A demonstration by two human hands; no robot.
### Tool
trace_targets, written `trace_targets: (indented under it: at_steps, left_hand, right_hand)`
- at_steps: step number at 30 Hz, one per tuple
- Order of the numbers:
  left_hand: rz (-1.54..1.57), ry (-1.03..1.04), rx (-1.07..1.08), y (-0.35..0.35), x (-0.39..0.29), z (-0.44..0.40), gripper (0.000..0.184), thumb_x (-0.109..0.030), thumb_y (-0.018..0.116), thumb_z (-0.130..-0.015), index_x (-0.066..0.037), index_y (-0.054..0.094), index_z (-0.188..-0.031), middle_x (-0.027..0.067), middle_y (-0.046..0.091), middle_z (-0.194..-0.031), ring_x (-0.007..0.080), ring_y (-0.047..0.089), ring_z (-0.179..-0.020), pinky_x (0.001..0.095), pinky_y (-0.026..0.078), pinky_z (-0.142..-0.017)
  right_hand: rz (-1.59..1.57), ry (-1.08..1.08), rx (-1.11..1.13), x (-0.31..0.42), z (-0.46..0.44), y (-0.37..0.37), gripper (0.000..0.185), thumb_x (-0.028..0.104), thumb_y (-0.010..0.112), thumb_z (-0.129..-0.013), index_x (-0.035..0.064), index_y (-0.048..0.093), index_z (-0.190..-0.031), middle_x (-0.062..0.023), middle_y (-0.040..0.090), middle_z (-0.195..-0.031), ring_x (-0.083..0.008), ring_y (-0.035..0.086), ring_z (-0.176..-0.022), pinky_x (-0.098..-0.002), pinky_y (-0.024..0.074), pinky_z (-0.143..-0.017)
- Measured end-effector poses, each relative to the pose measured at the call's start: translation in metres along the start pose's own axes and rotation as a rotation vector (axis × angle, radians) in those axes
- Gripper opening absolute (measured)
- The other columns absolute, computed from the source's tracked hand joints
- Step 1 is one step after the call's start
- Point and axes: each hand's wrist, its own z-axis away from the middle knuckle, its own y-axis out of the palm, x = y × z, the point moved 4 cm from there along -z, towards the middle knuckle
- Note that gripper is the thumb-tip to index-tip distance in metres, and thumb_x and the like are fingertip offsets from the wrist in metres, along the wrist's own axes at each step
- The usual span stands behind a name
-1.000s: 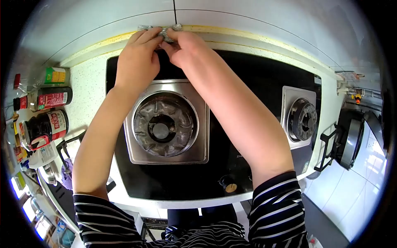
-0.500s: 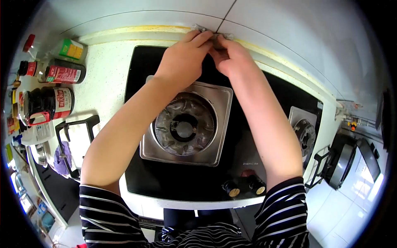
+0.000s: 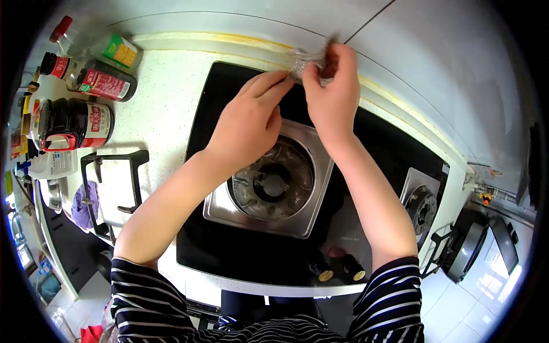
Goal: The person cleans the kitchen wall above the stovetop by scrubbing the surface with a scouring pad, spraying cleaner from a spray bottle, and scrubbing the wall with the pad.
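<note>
A crinkled silvery sheet (image 3: pixel 307 64), partly blurred, is at the back ledge behind the black gas hob (image 3: pixel 257 254). My right hand (image 3: pixel 336 94) pinches it between thumb and fingers, close to the tiled wall. My left hand (image 3: pixel 247 121) is just left of it, fingers together, their tips at the sheet's lower left edge; whether they grip it is unclear. Below both hands is the left burner (image 3: pixel 273 184) in its square metal tray, with no pan support on it.
Bottles, among them a dark jug (image 3: pixel 71 123), stand on the left counter. A black pan support (image 3: pixel 137 180) and a purple cloth (image 3: pixel 84 206) lie nearer. The right burner (image 3: pixel 422 210) and a pan (image 3: pixel 470 244) are at the right.
The view has shifted, so the hob and hands appear farther right. My right hand has lifted part of the silvery sheet from the ledge, and my left fingers have moved to its lower left.
</note>
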Motion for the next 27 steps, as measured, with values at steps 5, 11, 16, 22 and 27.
trace_targets:
  at_steps: [5, 11, 16, 22, 27]
  left_hand:
    - [0.083, -0.183, -0.089, -0.027, 0.026, 0.008, 0.034, 0.006, 0.052, -0.083, -0.002, 0.062, -0.114, 0.0147, 0.061, -0.117, 0.0306, 0.058, -0.110, 0.0347, 0.046, -0.093]
    - [0.074, -0.166, -0.169, -0.051, 0.049, 0.013, 0.027, 0.002, 0.053, -0.082, -0.004, 0.065, -0.106, 0.0123, 0.064, -0.109, 0.0311, 0.061, -0.096, 0.0354, 0.050, -0.082]
    - [0.190, -0.279, -0.248, -0.060, 0.072, 0.012, 0.028, 0.001, 0.053, -0.083, -0.002, 0.063, -0.109, 0.0158, 0.064, -0.109, 0.0308, 0.060, -0.104, 0.0356, 0.047, -0.091]
    - [0.410, -0.451, -0.206, -0.064, 0.100, 0.012, 0.033, 0.001, 0.050, -0.085, -0.004, 0.063, -0.116, 0.0079, 0.064, -0.111, 0.0179, 0.057, -0.104, 0.0285, 0.043, -0.090]
    - [0.516, -0.568, -0.127, -0.076, 0.106, 0.024, 0.034, 0.002, 0.049, -0.087, -0.002, 0.063, -0.118, 0.0045, 0.063, -0.114, 0.0142, 0.052, -0.113, 0.0276, 0.039, -0.098]
  right_hand:
    - [0.415, -0.646, 0.039, 0.010, -0.012, 0.033, 0.032, 0.000, 0.064, -0.070, 0.0079, 0.062, -0.101, -0.0040, 0.058, -0.094, -0.0252, 0.058, -0.088, -0.0366, 0.0511, -0.071]
    - [0.546, -0.699, 0.110, 0.002, -0.003, 0.077, 0.031, 0.008, 0.059, -0.076, 0.0075, 0.061, -0.106, -0.0032, 0.056, -0.099, -0.0218, 0.057, -0.093, -0.0333, 0.0528, -0.075]
    - [0.556, -0.694, 0.244, 0.038, -0.020, 0.126, 0.021, 0.009, 0.061, -0.074, 0.0096, 0.060, -0.094, -0.0039, 0.056, -0.094, -0.0207, 0.058, -0.093, -0.0334, 0.0532, -0.070]
    - [0.600, -0.682, 0.213, 0.024, -0.021, 0.106, 0.014, 0.009, 0.062, -0.071, 0.0104, 0.059, -0.084, -0.0033, 0.055, -0.088, -0.0213, 0.058, -0.088, -0.0346, 0.0521, -0.067]
    - [0.606, -0.602, 0.202, 0.009, -0.015, 0.075, 0.023, 0.004, 0.061, -0.069, 0.0095, 0.060, -0.091, -0.0041, 0.056, -0.091, -0.0250, 0.058, -0.090, -0.0357, 0.0526, -0.069]
